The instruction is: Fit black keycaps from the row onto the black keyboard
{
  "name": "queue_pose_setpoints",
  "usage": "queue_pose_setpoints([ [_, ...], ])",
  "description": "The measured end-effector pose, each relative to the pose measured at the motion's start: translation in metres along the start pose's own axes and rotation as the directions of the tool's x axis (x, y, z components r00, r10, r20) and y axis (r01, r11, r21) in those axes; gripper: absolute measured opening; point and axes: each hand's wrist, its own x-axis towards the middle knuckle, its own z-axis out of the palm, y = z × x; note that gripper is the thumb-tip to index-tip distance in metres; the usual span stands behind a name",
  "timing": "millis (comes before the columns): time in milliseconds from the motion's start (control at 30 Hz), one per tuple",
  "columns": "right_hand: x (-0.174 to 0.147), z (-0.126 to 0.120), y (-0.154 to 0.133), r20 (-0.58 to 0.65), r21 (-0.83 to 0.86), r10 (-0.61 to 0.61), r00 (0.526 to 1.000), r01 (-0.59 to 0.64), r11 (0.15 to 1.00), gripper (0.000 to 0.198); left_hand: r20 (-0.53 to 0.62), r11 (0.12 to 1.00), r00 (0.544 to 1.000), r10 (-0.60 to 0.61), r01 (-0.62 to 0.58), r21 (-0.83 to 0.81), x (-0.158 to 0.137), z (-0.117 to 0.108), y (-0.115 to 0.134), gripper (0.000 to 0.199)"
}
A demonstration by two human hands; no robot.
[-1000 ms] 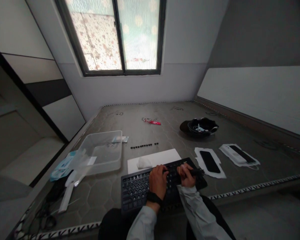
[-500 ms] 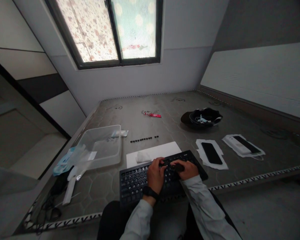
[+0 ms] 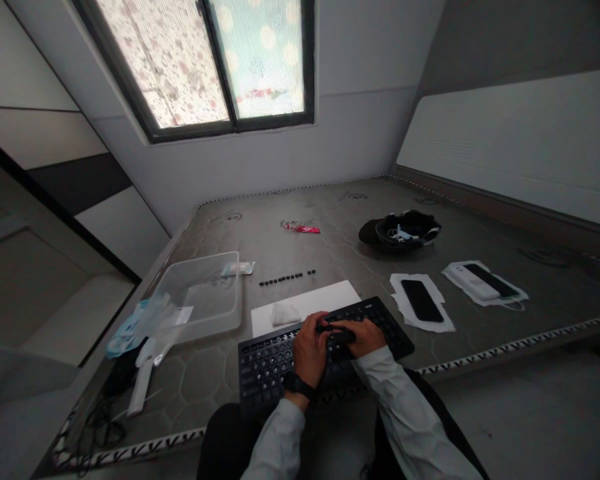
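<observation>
Keyboard (image 3: 280, 360) unmoved, right hand (image 3: 363, 338) now nearer left hand (image 3: 309, 347)

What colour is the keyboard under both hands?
Black: the flat black keyboard with dark keys shows best in the head view.

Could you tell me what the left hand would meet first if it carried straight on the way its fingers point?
Probably the right hand: the left hand points right across the keyboard, fingertips about touching it.

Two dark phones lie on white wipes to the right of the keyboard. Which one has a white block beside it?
The far-right phone: a white block lies along its left side on the same wipe. The phone nearer the keyboard lies alone on its wipe.
</observation>
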Motion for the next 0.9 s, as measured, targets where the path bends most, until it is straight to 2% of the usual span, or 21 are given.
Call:
queue_pose_setpoints([
  [300,-0.0005,0.001,0.0018,-0.05,-0.004,-0.009,0.999,0.009,1.0,0.019,-0.001,0.999,1.0,-0.019,0.019,0.048,0.0001,-0.0001,0.001,0.04],
  [600,-0.0004,-0.0005,0.0015,-0.034,-0.039,-0.032,0.999,0.03,0.999,0.019,-0.016,1.0,1.0,-0.017,0.017,0.012,0.0001,0.0007,0.0003,0.041],
  [900,0.0012,-0.0058,-0.0039,-0.098,-0.04,-0.076,0.992,0.072,0.997,0.02,-0.032,1.0,0.999,-0.008,0.008,0.006,-0.0002,0.0022,-0.0015,0.038],
])
